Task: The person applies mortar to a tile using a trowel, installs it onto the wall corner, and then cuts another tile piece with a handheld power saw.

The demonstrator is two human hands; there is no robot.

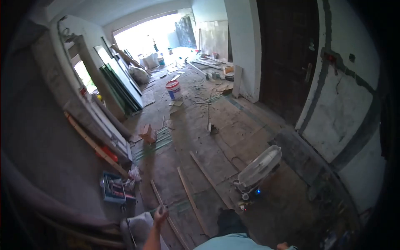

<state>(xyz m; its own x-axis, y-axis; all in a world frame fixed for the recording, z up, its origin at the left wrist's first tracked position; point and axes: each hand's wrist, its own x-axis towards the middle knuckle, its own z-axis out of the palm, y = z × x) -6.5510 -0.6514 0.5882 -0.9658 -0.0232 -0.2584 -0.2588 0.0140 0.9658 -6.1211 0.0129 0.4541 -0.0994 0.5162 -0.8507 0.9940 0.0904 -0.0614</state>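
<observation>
My left hand (160, 216) is raised at the lower middle with its fingers closed. What they hold, if anything, I cannot make out. Just behind it a thin wooden strip (174, 229) runs along the floor; whether hand and strip touch is unclear. Two more wooden strips, a middle one (192, 202) and a right one (210, 179), lie roughly parallel to it. Only a small part of my right hand (283, 246) shows at the bottom edge, its fingers mostly cut off. A white bag-like thing (139, 229) is left of my left forearm.
A toolbox (113, 189) stands by the left wall. A floor fan (260, 166) with a blue light is at the right. Bricks (147, 134), a paint bucket (173, 90) and scattered debris lie farther ahead. Panels (121, 87) lean left; a dark door (287, 58) is right.
</observation>
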